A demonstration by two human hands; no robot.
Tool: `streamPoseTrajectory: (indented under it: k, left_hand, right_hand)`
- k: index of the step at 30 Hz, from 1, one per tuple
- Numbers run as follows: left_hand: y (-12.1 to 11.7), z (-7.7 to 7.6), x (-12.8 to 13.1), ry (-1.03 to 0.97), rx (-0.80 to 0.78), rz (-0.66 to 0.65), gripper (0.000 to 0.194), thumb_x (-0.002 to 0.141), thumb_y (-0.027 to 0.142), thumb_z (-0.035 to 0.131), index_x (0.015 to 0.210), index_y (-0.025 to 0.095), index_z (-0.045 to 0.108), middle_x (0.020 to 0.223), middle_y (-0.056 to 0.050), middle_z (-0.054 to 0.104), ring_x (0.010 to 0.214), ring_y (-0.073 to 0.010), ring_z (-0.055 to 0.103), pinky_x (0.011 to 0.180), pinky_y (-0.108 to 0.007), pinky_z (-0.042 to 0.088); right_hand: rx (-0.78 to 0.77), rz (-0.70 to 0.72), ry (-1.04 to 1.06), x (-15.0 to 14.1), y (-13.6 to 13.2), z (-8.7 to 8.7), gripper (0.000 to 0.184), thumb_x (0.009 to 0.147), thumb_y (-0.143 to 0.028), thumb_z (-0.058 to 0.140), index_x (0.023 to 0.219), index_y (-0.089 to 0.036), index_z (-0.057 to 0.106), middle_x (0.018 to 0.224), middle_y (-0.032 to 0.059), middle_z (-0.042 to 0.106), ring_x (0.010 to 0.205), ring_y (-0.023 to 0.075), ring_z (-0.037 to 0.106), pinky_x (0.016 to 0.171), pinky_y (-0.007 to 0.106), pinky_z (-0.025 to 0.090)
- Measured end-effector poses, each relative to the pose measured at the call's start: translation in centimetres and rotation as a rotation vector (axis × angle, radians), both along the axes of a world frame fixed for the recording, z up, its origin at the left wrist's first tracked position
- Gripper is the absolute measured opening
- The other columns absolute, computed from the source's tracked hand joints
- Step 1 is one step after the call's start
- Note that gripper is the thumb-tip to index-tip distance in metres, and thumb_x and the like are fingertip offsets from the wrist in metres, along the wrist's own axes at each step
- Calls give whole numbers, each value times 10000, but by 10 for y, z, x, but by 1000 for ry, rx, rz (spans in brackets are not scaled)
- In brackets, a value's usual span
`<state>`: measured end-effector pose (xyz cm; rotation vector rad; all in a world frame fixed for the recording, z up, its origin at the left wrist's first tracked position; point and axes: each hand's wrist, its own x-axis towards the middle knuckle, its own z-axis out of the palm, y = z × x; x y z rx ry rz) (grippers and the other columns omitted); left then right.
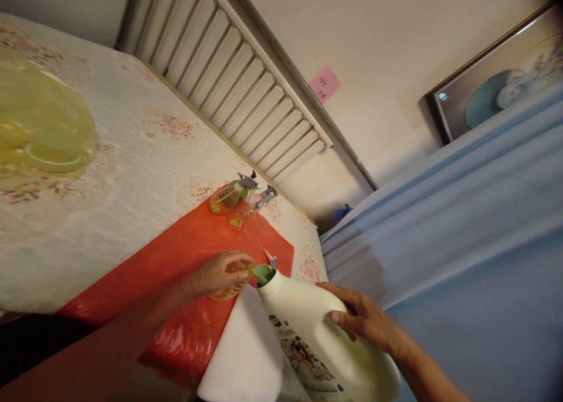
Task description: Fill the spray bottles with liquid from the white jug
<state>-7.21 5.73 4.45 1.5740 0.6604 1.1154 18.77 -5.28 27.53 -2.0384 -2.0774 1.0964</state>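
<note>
My right hand (363,319) grips the side of a large white jug (325,343) with a printed label, tilted so its green spout (263,275) points toward a small clear amber bottle (231,282). My left hand (220,273) is wrapped around that small bottle, which stands on a red plastic sheet (185,261). The jug's spout sits right beside the bottle's top. A white cloth (244,355) lies under the jug's neck.
Two more small pump bottles (240,200) with grey pump heads stand at the red sheet's far edge. The sheet lies on a floral tablecloth (109,156). A yellow translucent container (39,121) sits at left. A radiator (237,79) lines the wall; blue fabric (461,214) fills the right.
</note>
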Motion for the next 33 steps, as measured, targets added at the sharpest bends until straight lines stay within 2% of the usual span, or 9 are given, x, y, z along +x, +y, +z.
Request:
streamPoseTrajectory:
  k: [24, 33]
  left_hand:
    - [0, -1, 1, -11, -10, -6, 307, 784, 398, 635, 1016, 200, 676, 1030, -36, 710, 993, -221, 645, 875, -290, 483]
    - [-1, 0, 1, -30, -32, -15, 281, 773, 357, 635, 1001, 198, 674, 1029, -40, 706, 992, -220, 644, 882, -299, 483]
  right_hand:
    - [-15, 11, -9, -3, 1, 3, 710, 803, -575, 635, 1378, -182, 496, 934, 61, 631, 592, 102, 474, 461, 208, 390]
    - [-19, 13, -15, -4, 1, 4, 716, 800, -579, 632, 1381, -182, 495, 884, 40, 618, 570, 91, 448, 451, 197, 380]
